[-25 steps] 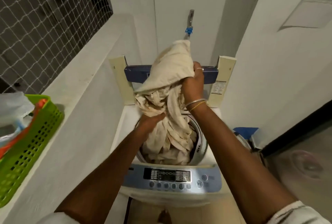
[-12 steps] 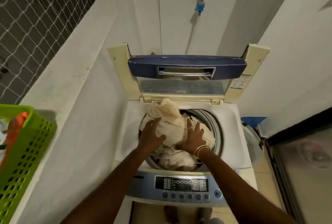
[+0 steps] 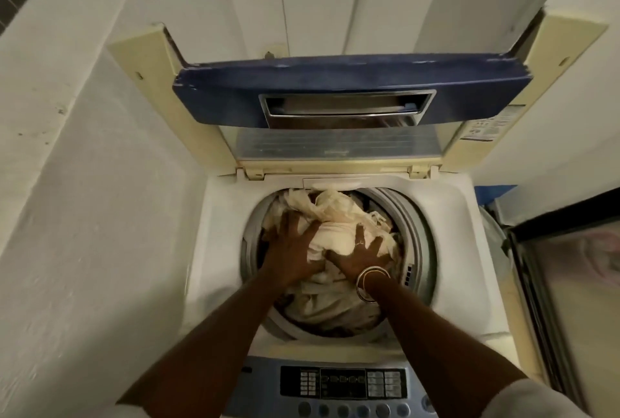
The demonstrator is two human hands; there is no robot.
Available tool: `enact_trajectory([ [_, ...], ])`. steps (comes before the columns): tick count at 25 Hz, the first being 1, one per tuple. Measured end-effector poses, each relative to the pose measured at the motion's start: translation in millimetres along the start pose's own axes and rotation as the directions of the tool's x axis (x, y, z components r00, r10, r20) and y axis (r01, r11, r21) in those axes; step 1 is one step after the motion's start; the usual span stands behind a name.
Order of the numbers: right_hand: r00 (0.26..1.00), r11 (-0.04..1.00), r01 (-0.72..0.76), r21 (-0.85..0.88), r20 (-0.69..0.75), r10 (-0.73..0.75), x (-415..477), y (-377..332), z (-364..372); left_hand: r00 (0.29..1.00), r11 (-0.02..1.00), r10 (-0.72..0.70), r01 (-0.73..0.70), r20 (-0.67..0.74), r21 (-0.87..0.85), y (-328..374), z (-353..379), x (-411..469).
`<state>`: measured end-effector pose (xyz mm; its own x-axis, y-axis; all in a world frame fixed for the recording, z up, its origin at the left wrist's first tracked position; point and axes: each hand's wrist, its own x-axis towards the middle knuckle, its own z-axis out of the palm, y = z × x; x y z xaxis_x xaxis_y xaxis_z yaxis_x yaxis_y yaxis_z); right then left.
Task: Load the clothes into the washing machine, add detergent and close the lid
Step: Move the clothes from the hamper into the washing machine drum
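A top-loading washing machine (image 3: 218,249) stands below me with its lid (image 3: 335,95) folded up against the wall. A cream-coloured cloth (image 3: 335,236) fills the round drum (image 3: 422,249), bunched up to the rim. My left hand (image 3: 292,249) lies flat on the left of the pile, fingers spread. My right hand (image 3: 360,255), with a ring and bangles at the wrist, lies flat on the right of the pile, fingers spread too. Both palms press on the cloth; neither hand grips it.
A white ledge wall (image 3: 84,182) runs along the left of the machine. The control panel (image 3: 342,384) with buttons is at the near edge. A dark-framed glass door (image 3: 567,283) stands at the right, with a blue object (image 3: 496,189) behind the machine's right corner.
The cloth, held high over the machine a second ago, has gone down into the drum. Both hands let go of it and now lie flat on top. My view has moved closer.
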<state>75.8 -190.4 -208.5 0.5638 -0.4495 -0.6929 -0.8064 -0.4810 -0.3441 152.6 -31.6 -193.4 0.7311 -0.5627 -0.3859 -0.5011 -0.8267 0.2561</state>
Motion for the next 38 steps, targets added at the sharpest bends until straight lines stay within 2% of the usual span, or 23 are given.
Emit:
enact_trajectory([
  [3,0.988,0.975,-0.155,0.161,0.023,0.153,26,-2,22,0.983,0.993,0.088,-0.075,0.159,-0.086,-5,2,40],
  [5,0.982,0.952,-0.186,0.244,0.035,0.183,43,2,34,0.965,0.989,0.141,-0.125,0.221,-0.082,-12,6,63],
  [7,0.965,0.917,-0.262,0.300,0.076,0.251,55,6,46,0.936,0.985,0.170,-0.172,0.309,-0.022,-16,20,86],
  [10,0.936,0.858,-0.349,0.376,0.106,0.334,70,5,57,0.908,0.949,0.219,-0.284,0.358,0.140,-11,40,120],
  [12,0.939,0.869,-0.341,0.359,0.091,0.331,82,13,63,0.880,0.925,0.233,-0.332,0.413,0.184,-4,50,143],
  [14,0.964,0.907,-0.264,0.327,0.123,0.236,99,24,69,0.855,0.887,0.267,-0.398,0.445,0.233,3,58,160],
  [17,0.987,0.962,-0.149,0.227,0.085,0.133,108,36,68,0.881,0.881,0.304,-0.405,0.361,0.246,13,73,164],
  [19,0.989,0.980,-0.070,0.186,0.144,0.043,114,34,65,0.903,0.898,0.322,-0.387,0.285,0.210,13,81,153],
  [22,0.978,0.988,-0.120,0.096,0.182,0.101,100,30,60,0.911,0.921,0.324,-0.366,0.256,0.136,5,81,132],
  [24,0.982,0.982,-0.078,0.172,0.185,0.046,69,16,38,0.919,0.958,0.269,-0.286,0.287,0.018,0,65,119],
  [26,0.960,0.998,0.019,0.064,0.278,-0.036,49,8,16,0.935,0.974,0.221,-0.198,0.277,-0.109,-4,43,101],
  [27,0.965,0.996,0.056,-0.073,0.258,-0.035,55,8,10,0.955,0.975,0.200,-0.172,0.219,-0.139,-4,34,89],
  [29,0.988,0.929,0.131,-0.345,0.118,-0.096,48,-7,-11,0.996,0.989,0.086,-0.088,-0.022,-0.116,1,25,62],
  [30,0.989,0.900,0.141,-0.413,0.018,-0.146,43,-18,-19,0.991,0.995,-0.012,-0.002,-0.130,-0.105,4,27,47],
  [31,0.976,0.856,0.191,-0.480,-0.003,-0.219,41,-25,-21,0.982,0.990,-0.103,0.086,-0.159,-0.113,8,30,32],
  [32,0.960,0.819,0.243,-0.519,0.010,-0.279,39,-32,-24,0.978,0.973,-0.186,0.170,-0.091,-0.154,11,37,18],
  [33,0.954,0.780,0.280,-0.559,0.074,-0.290,36,-37,-23,0.967,0.941,-0.251,0.256,0.049,-0.222,13,48,8],
  [35,0.935,0.736,0.356,-0.576,0.216,-0.283,47,-33,-11,0.906,0.885,-0.253,0.358,0.339,-0.298,16,72,-5],
  [36,0.930,0.739,0.362,-0.568,0.269,-0.249,53,-24,-3,0.887,0.900,-0.213,0.341,0.409,-0.272,15,88,-8],
  [38,0.948,0.798,0.297,-0.525,0.263,-0.179,66,-2,10,0.859,0.954,-0.175,0.268,0.481,-0.132,11,109,-5],
])
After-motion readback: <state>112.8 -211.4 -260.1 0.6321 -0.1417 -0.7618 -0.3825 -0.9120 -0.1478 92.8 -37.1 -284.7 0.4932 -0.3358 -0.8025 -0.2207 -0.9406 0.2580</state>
